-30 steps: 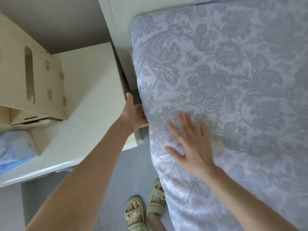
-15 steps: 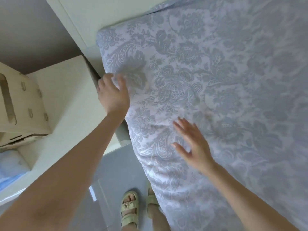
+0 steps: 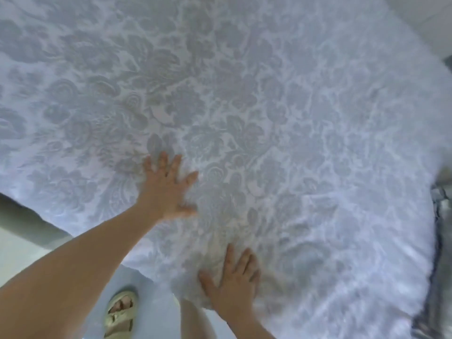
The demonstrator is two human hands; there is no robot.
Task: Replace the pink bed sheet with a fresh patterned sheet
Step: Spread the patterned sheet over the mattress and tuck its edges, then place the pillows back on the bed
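The patterned sheet (image 3: 269, 106), white with a grey-blue floral print, covers the whole bed top and fills most of the view. My left hand (image 3: 166, 189) lies flat on it with fingers spread, a little in from the near edge. My right hand (image 3: 232, 282) presses flat on the sheet right at the near edge, fingers straight. Neither hand holds any cloth. No pink sheet is in view. The picture is blurred by motion.
My sandalled foot (image 3: 119, 314) stands on the grey floor (image 3: 151, 302) beside the bed. A pale cabinet top (image 3: 14, 250) shows at the left edge. Darker cloth (image 3: 440, 241) hangs at the bed's right side.
My view has swung right, away from the bed corner and the cabinet. My left hand left the corner and now lies flat mid-sheet; my right hand slid back to the near edge.
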